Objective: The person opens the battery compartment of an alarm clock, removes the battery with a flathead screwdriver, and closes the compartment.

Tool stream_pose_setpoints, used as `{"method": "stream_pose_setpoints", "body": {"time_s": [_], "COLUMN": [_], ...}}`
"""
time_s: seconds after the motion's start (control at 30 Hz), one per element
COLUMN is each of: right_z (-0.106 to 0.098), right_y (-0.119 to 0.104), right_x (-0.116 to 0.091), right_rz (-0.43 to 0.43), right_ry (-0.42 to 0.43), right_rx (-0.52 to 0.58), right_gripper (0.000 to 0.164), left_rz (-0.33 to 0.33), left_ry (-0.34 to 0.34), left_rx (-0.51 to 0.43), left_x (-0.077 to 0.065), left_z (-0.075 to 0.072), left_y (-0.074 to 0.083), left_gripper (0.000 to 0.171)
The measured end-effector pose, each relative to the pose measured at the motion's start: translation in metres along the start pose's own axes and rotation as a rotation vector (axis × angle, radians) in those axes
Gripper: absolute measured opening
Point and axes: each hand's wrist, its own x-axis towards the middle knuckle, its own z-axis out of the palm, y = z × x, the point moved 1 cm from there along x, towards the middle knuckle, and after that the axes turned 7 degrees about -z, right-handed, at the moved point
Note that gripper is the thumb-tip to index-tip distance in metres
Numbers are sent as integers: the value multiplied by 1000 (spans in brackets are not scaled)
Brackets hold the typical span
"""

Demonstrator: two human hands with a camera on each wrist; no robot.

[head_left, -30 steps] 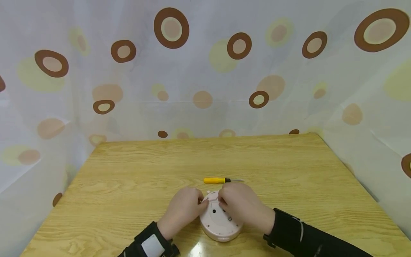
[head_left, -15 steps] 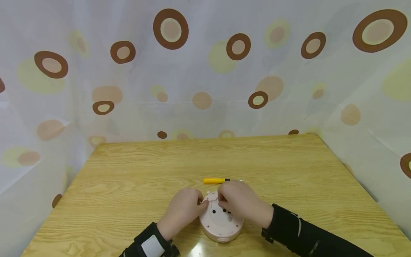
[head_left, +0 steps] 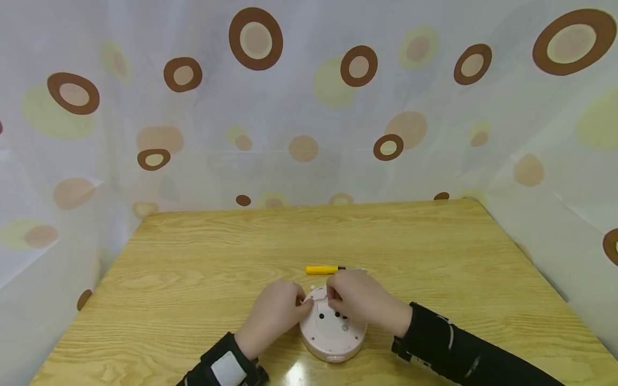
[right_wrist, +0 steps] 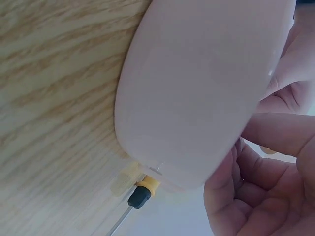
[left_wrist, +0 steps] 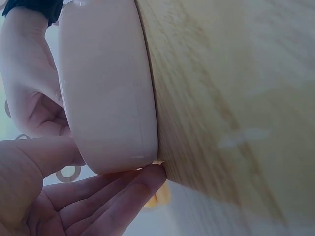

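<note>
I see the right hand (head_left: 364, 301), curled, grip unclear, baring more black spots (head_left: 321, 316); left hand (head_left: 281, 306) pinches pink case (head_left: 333, 343), likely steadying it.

Dressed in a black sleeve (head_left: 502, 362) toward four o'clock, crossed by a thin pale line (head_left: 451, 338) and flecked with a pale smudge (head_left: 473, 366); strapped toward seven o'clock with a black wristband (head_left: 223, 346), bearing a whitish four-sided patch (head_left: 229, 369) and, on its four-o'clock side, a small black block (head_left: 261, 375).
</note>
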Motion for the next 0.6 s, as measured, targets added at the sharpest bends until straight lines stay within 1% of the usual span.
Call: {"method": "stream_pose_setpoints", "body": {"time_s": [0.17,0.23,0.3,0.47,0.6], "right_z": [1,1,2,1,1], "right_y": [-1,-3,-4,-7,-9], "right_x": [0,-1,-3,-5,-6], "right_rz": [39,58,58,6,-15], "right_ry": [3,6,15,55,65], "right_rx": [1,-13,-27,-82,-106], "right_gripper": [24,25,25,25,24], "left_rz": [4,2,1,8,14], "left_ry": [-1,-6,-9,-2,6], "left_rx": [0,-4,-6,-7,-1], "left_x": [0,0,0,1,1], "left_z": [1,2,2,2,2], "left_y": [0,-1,-1,-2,-2], "left_gripper": [21,21,21,22,22]}}
